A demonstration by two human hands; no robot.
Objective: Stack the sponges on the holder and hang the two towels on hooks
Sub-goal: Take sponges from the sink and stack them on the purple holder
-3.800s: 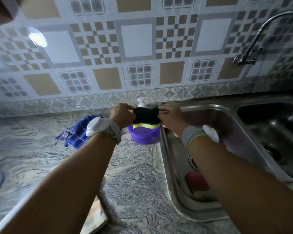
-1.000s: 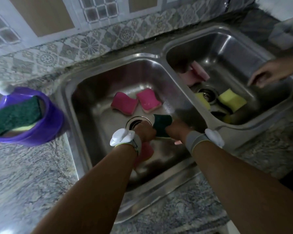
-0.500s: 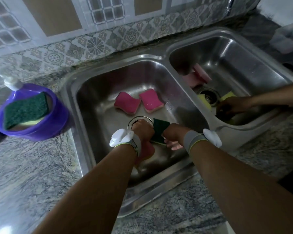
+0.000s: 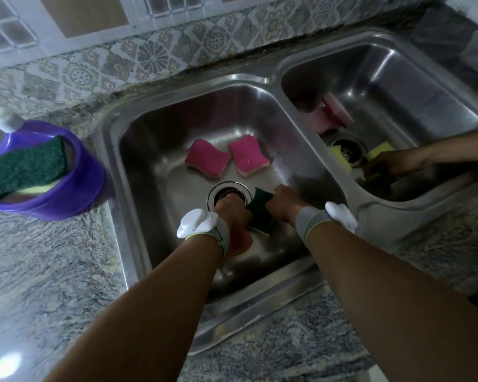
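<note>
Down in the left basin of the steel sink [image 4: 111,150], my left hand [image 4: 232,210] and my right hand [image 4: 283,206] both grip a green-topped sponge [image 4: 260,210] from either side. A pink sponge [image 4: 240,241] lies under my left wrist, partly hidden. Two more pink sponges [image 4: 207,158] [image 4: 247,155] rest side by side behind the drain. The purple holder [image 4: 75,186] stands on the counter to the left with a green-and-yellow sponge [image 4: 25,166] in it. No towel is in view.
Another person's hand [image 4: 392,164] reaches into the right basin among yellow sponges [image 4: 340,158] near its drain; a pink sponge [image 4: 331,111] leans on the basin's back wall. A white pump top [image 4: 3,119] sits behind the holder. Granite counter [image 4: 44,271] surrounds the sink.
The view shifted from the holder to the sink, where both my hands took the green sponge. Over the last second they barely moved; the other person's hand went down into the right basin.
</note>
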